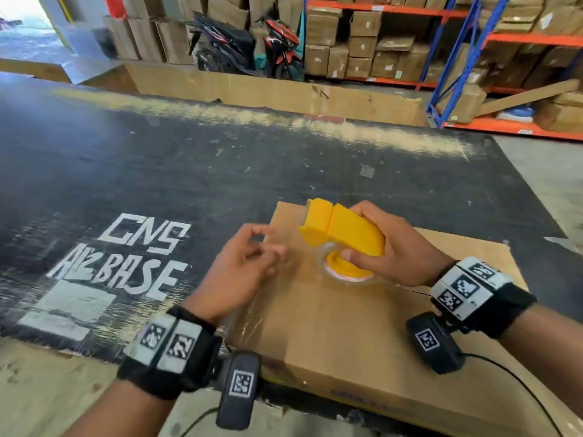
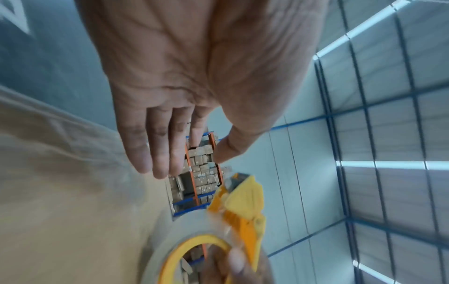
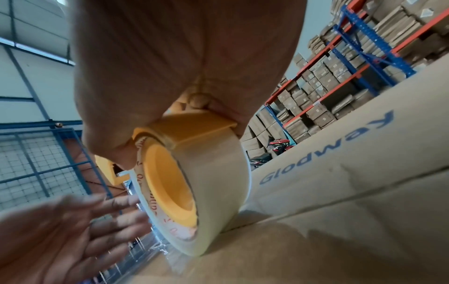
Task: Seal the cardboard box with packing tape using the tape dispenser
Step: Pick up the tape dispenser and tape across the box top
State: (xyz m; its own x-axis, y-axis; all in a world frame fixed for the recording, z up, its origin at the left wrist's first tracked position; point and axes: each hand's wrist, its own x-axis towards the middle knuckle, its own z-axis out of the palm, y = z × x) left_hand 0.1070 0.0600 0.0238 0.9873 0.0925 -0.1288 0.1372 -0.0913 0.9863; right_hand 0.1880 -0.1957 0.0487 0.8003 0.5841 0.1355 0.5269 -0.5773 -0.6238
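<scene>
Gripping the yellow tape dispenser (image 1: pixel 342 230) with curled fingers, the right hand (image 1: pixel 399 247) rests its tape roll (image 3: pixel 218 192) on the cardboard box (image 1: pixel 362 335), while the left hand (image 1: pixel 239 272) hovers beside it, fingers relaxed, over the dark table (image 1: pixel 157 171).

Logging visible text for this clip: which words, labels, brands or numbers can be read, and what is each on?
"CNS" over "AIZBASE": painted in white on the black table top.
"Glodway": blue print on the side of a cardboard box; its last letter is uncertain.
Red print on the tape roll's inner core: too blurred to read.
Blue print on the front of the cardboard box: blurred.
Labels on shelf cartons: too small.
</scene>
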